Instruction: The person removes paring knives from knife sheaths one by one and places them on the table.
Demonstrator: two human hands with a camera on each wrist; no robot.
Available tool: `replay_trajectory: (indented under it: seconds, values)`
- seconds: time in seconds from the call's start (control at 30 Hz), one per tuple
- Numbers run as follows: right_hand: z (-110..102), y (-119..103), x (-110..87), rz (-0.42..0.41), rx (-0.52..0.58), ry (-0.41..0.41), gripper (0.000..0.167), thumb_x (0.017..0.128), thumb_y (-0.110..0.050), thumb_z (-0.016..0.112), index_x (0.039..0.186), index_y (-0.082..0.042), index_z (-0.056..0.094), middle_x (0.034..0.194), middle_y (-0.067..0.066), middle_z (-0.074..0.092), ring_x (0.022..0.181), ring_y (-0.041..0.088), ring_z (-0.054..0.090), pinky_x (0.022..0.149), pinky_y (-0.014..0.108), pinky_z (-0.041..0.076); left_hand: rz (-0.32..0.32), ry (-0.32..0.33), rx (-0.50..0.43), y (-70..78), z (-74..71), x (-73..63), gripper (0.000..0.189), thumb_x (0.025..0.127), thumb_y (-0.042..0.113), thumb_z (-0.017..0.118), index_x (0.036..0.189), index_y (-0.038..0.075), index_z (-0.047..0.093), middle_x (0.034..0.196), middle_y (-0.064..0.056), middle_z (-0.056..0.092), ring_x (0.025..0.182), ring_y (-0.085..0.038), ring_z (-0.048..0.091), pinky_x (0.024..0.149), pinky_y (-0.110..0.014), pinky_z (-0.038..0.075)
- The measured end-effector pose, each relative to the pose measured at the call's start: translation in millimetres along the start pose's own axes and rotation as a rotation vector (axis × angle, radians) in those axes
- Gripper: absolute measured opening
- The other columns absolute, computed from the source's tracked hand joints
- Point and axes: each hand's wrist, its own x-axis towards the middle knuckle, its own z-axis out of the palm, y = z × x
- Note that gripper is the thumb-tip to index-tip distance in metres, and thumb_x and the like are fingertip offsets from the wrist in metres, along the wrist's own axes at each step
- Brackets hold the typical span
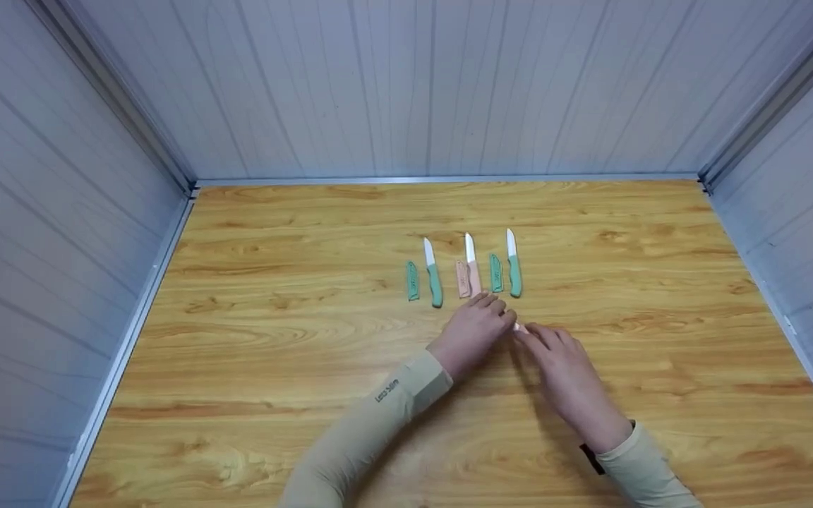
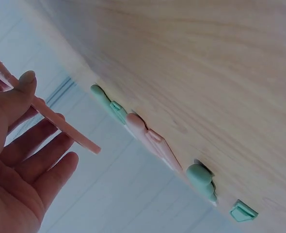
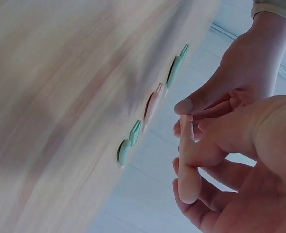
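My left hand (image 1: 476, 330) pinches a slim pink knife sheath (image 2: 68, 127) between thumb and fingers, its end sticking out past the fingertips. My right hand (image 1: 567, 368) grips the pink handle (image 3: 189, 184) of a knife, in line with the sheath. The two hands meet close together over the table, a bit of pink (image 1: 519, 327) showing between them. No blade shows there; sheath and fingers hide that part. Just beyond the left fingers lies another pink knife (image 1: 471, 250), blade pointing away, beside its pink sheath (image 1: 463, 279).
Left of the pink pair lie a green knife (image 1: 435, 284) and a green sheath (image 1: 413, 281). To its right are another green sheath (image 1: 496, 273) and green knife (image 1: 514, 274). Pale panel walls (image 1: 392, 92) bound the wooden table (image 1: 272, 395) at the back and both sides.
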Motion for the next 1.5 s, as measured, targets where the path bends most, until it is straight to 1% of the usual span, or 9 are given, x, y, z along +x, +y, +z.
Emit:
replay_trajectory:
  seconds: [0.17,0.3,0.4,0.5,0.63,0.83,1.03,1.2,1.5]
  values:
    - [-1.6,-0.1,-0.1,0.001,-0.014,-0.013,0.072,0.065,0.027,0.062,0.128,-0.008,0.059,0.125,0.016,0.056,0.108,0.037,0.051,0.092,0.053,0.040,-0.011,0.056,-0.009,-0.4,-4.1,-4.4,0.013,0.092,0.011,0.062,0.102,0.016,0.068,0.101,0.000,0.064,0.099,-0.017,0.058,0.091,-0.027,0.046]
    - [-2.7,0.3,0.6,-0.003,-0.026,-0.017,0.075,0.063,0.027,0.064,0.129,-0.010,0.058,0.125,0.014,0.056,0.109,0.036,0.050,0.092,0.052,0.040,-0.039,0.055,-0.049,0.7,-7.6,-7.6,0.010,0.094,0.019,0.062,0.101,0.016,0.068,0.098,0.000,0.064,0.092,-0.015,0.058,0.081,-0.025,0.050]
    - [-4.5,0.1,1.8,-0.005,-0.029,-0.017,0.077,0.062,0.028,0.063,0.129,-0.009,0.058,0.125,0.013,0.056,0.110,0.035,0.050,0.091,0.051,0.040,-0.059,0.058,-0.051,1.1,-10.5,-9.2,0.012,0.094,0.024,0.061,0.100,0.017,0.068,0.097,0.001,0.064,0.089,-0.014,0.058,0.076,-0.024,0.051]
    - [-7.2,-0.7,2.8,-0.002,-0.024,-0.007,0.077,0.063,0.029,0.062,0.129,-0.010,0.058,0.125,0.012,0.056,0.111,0.035,0.049,0.093,0.051,0.039,-0.080,0.079,-0.036,0.9,-14.1,-10.5,0.013,0.094,0.027,0.061,0.099,0.018,0.069,0.095,0.002,0.064,0.087,-0.013,0.058,0.075,-0.026,0.051]
    - [-11.1,-1.5,3.6,0.004,-0.004,0.030,0.074,0.066,0.028,0.061,0.129,-0.011,0.059,0.125,0.012,0.057,0.113,0.035,0.049,0.094,0.051,0.038,-0.101,0.110,-0.018,0.8,-20.3,-11.2,0.016,0.093,0.031,0.061,0.097,0.018,0.069,0.093,0.003,0.064,0.086,-0.014,0.058,0.078,-0.029,0.051]
    - [-12.6,-1.5,5.5,-0.013,0.017,0.089,0.063,0.071,0.026,0.060,0.124,-0.008,0.060,0.124,0.015,0.057,0.112,0.036,0.050,0.095,0.052,0.039,-0.119,0.115,-0.004,2.4,-26.9,-12.7,0.019,0.094,0.035,0.059,0.097,0.019,0.070,0.091,0.003,0.063,0.085,-0.014,0.058,0.081,-0.032,0.051]
    - [-10.6,-2.2,5.8,-0.036,0.011,0.134,0.051,0.076,0.018,0.062,0.120,-0.007,0.062,0.122,0.015,0.058,0.111,0.036,0.051,0.095,0.052,0.038,-0.133,0.150,0.014,6.0,-30.1,-15.9,0.020,0.092,0.037,0.063,0.092,0.019,0.071,0.086,0.004,0.063,0.080,-0.013,0.058,0.077,-0.030,0.051]
    - [-9.1,-3.5,5.6,-0.045,0.011,0.161,0.047,0.078,0.015,0.064,0.119,-0.008,0.063,0.120,0.013,0.059,0.111,0.035,0.051,0.095,0.052,0.039,-0.138,0.194,0.045,8.1,-32.6,-19.7,0.022,0.089,0.040,0.065,0.089,0.019,0.072,0.083,0.004,0.063,0.077,-0.014,0.059,0.072,-0.029,0.051]
    - [-8.0,-7.4,8.8,-0.052,0.019,0.203,0.043,0.076,0.015,0.067,0.112,-0.008,0.066,0.114,0.014,0.060,0.107,0.035,0.053,0.089,0.051,0.042,-0.159,0.181,0.021,11.0,-34.8,-27.3,0.019,0.089,0.037,0.067,0.091,0.018,0.071,0.084,0.004,0.061,0.082,-0.013,0.058,0.070,-0.028,0.049]
